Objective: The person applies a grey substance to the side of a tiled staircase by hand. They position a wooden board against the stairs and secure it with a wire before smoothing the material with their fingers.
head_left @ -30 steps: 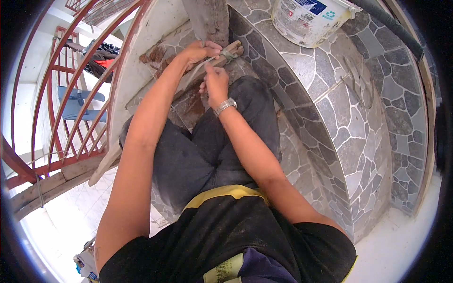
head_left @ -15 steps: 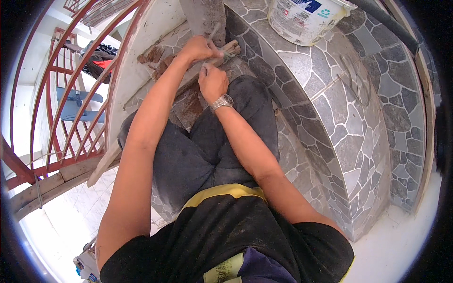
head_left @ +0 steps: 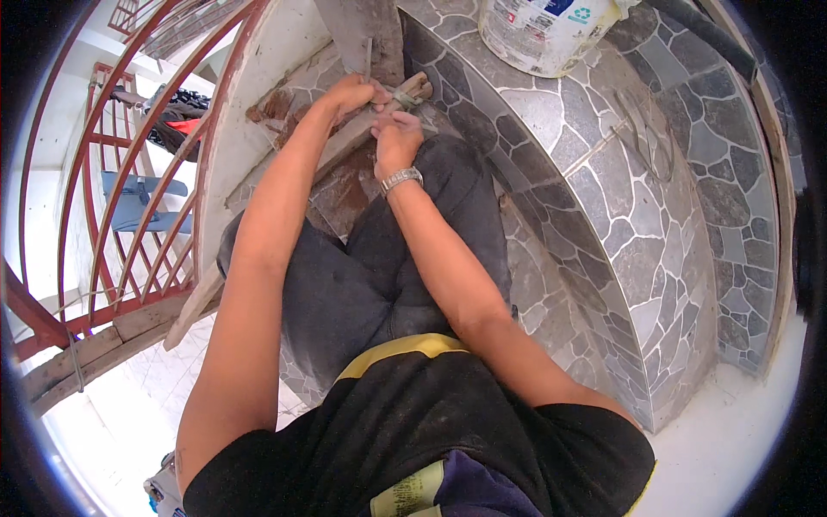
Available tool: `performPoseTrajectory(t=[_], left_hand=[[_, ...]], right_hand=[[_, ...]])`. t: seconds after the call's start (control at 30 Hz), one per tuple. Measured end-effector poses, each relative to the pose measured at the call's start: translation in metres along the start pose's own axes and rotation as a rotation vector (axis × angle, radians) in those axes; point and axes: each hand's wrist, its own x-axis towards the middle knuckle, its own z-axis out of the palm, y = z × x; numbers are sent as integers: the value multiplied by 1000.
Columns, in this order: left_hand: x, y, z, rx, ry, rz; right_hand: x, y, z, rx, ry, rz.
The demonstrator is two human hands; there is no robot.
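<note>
My left hand point(head_left: 351, 95) is closed in a pinch, with a thin grey rod point(head_left: 369, 59) standing up from its fingers. Just below and to the right is my right hand point(head_left: 398, 138), its fingers curled together; what they hold, if anything, is hidden. Both hands are at a wooden bar point(head_left: 345, 145) that runs slantwise over my knees' far side. Near the bar's far right end point(head_left: 419, 84), a greenish-grey tie point(head_left: 403, 101) is wrapped around the wood. A metal watch point(head_left: 401, 178) is on my right wrist.
A concrete post point(head_left: 362, 34) rises beyond my hands. At right are stone-patterned tiled steps point(head_left: 620, 215), bearing a white bucket point(head_left: 543, 34) and a loop of wire point(head_left: 646, 142). A red metal railing point(head_left: 202, 172) curves along the left, with timber point(head_left: 103, 349) at its foot.
The rod in my left hand has swung from leaning right to nearly upright. My right hand has turned and shifted slightly right, nearer the tie. The whole view has shifted a little.
</note>
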Motion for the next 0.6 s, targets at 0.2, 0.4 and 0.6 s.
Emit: performPoseTrajectory(t=[0.2, 0.4, 0.6], left_hand=[[4, -24, -23, 61, 5, 29], [-2, -13, -6, -91, -23, 42], [10, -27, -18, -48, -45, 36]], right_hand=[[9, -15, 21, 245, 48, -69], [3, -18, 5, 96, -3, 152], [-26, -9, 8, 49, -169, 426]])
